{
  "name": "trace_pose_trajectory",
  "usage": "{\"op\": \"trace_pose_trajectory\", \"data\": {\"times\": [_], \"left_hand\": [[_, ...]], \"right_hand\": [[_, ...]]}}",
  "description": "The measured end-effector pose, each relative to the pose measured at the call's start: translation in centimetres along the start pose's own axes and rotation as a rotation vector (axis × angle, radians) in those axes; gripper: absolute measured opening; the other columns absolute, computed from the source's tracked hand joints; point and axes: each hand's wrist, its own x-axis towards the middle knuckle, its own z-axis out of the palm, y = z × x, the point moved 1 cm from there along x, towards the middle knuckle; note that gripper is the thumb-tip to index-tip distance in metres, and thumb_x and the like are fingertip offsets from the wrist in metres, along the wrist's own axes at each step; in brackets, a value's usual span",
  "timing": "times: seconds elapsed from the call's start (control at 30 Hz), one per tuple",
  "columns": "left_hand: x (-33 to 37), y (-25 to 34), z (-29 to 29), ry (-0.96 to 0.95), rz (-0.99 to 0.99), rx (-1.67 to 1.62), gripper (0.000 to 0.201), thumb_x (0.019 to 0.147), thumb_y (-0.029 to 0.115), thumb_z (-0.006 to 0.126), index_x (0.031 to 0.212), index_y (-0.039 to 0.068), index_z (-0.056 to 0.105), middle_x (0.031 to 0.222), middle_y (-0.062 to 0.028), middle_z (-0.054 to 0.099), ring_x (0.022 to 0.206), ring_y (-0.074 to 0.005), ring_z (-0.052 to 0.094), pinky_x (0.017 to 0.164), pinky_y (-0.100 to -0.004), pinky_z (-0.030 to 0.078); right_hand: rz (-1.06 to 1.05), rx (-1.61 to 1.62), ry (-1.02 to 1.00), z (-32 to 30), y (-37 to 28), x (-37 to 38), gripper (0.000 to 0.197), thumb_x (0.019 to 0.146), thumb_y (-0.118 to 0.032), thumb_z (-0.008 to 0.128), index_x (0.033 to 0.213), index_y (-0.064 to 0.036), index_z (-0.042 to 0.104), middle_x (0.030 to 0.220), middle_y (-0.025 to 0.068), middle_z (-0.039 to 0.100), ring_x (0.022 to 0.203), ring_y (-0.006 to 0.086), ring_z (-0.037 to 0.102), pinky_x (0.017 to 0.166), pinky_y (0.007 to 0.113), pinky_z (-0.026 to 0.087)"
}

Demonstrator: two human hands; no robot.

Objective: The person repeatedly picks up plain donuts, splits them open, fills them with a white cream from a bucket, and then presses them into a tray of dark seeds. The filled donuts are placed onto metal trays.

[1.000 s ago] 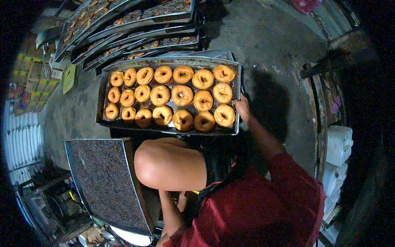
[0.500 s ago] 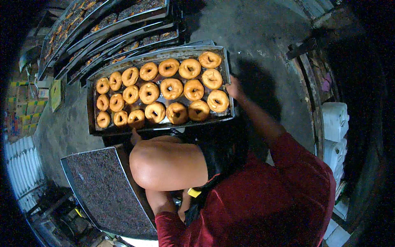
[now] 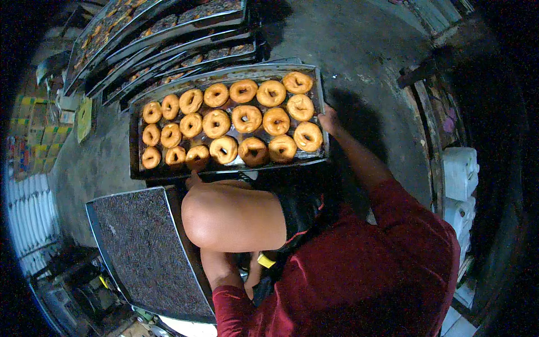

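Observation:
A long, dark metal baking tray (image 3: pixel 137 124) lies in front of me with three rows of golden ring doughnuts (image 3: pixel 247 119). My right hand (image 3: pixel 330 119) grips the tray's right end wall, fingers closed on its rim. At the near wall, left of the middle, my left hand (image 3: pixel 193 178) holds the tray; most of that hand is hidden behind my raised knee. Below the tray on the left is a second shallow metal tray (image 3: pixel 168 205), covered with a dark, grainy layer.
Several stacked trays (image 3: pixel 185 27) with dark contents rise beyond the doughnuts at the far left. White plastic jugs (image 3: pixel 460 174) stand on the right beside a wooden beam (image 3: pixel 425 121). Yellow-green cartons (image 3: pixel 42 126) sit at the far left. The floor (image 3: pixel 342 45) is grey concrete.
The whole view has shifted slightly, so the doughnut tray and the stacked trays appear a little farther right. Both hands keep their places on the tray.

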Motion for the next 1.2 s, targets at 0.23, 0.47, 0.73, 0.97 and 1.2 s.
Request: {"op": "trace_pose_trajectory", "data": {"times": [0.23, 0.47, 0.73, 0.97, 1.2], "left_hand": [[4.7, 5.0, 7.7, -0.083, 0.112, 0.074, 0.043, 0.093, 0.023, 0.061, 0.13, 0.0, 0.058, 0.117, -0.0246, 0.065, 0.106, -0.0362, 0.064, 0.093, -0.0434, 0.05], [5.5, 7.6, 11.8, -0.048, 0.158, 0.219, 0.044, 0.093, 0.023, 0.06, 0.131, 0.001, 0.058, 0.115, -0.0254, 0.066, 0.105, -0.0369, 0.065, 0.093, -0.0438, 0.05], [1.5, 4.0, 9.4, -0.082, 0.183, 0.477, 0.045, 0.093, 0.024, 0.06, 0.132, 0.002, 0.057, 0.114, -0.0263, 0.066, 0.105, -0.0378, 0.065, 0.093, -0.0443, 0.05], [-8.7, -4.1, 1.2, -0.103, 0.068, 0.933, 0.046, 0.092, 0.024, 0.06, 0.132, 0.003, 0.056, 0.112, -0.0271, 0.066, 0.105, -0.0386, 0.065, 0.093, -0.0448, 0.05], [-19.5, -5.3, -1.4, 0.254, -0.052, 0.542, 0.041, 0.092, 0.023, 0.061, 0.126, 0.001, 0.061, 0.106, -0.0276, 0.068, 0.103, -0.0391, 0.066, 0.093, -0.045, 0.05]], "right_hand": [[0.047, -0.051, 0.002, 1.1, 3.1, 0.8, 0.05, 0.08, -0.008, 0.059, 0.13, -0.0004, 0.056, 0.124, 0.0218, 0.063, 0.117, 0.0349, 0.059, 0.102, 0.043, 0.045], [0.027, 0.01, -0.049, -0.3, 5.8, 1.3, 0.046, 0.084, -0.015, 0.063, 0.126, 0.0024, 0.056, 0.125, 0.0211, 0.062, 0.115, 0.035, 0.058, 0.101, 0.044, 0.045], [-0.759, 0.138, -0.252, 11.7, -22.1, -0.3, 0.044, 0.077, -0.012, 0.072, 0.118, -0.002, 0.06, 0.112, 0.0183, 0.064, 0.108, 0.0362, 0.059, 0.098, 0.044, 0.045], [-1.33, -0.371, -0.712, 36.6, -47.1, -3.9, 0.07, 0.084, -0.022, 0.067, 0.148, -0.0199, 0.041, 0.152, 0.0237, 0.037, 0.147, 0.0425, 0.02, 0.119, 0.06, 0.012], [-1.059, -0.379, -0.506, 42.0, -49.7, -1.1, 0.078, 0.073, -0.042, 0.078, 0.143, -0.0243, 0.048, 0.128, 0.0164, 0.054, 0.118, 0.0383, 0.053, 0.098, 0.065, 0.034]]}}
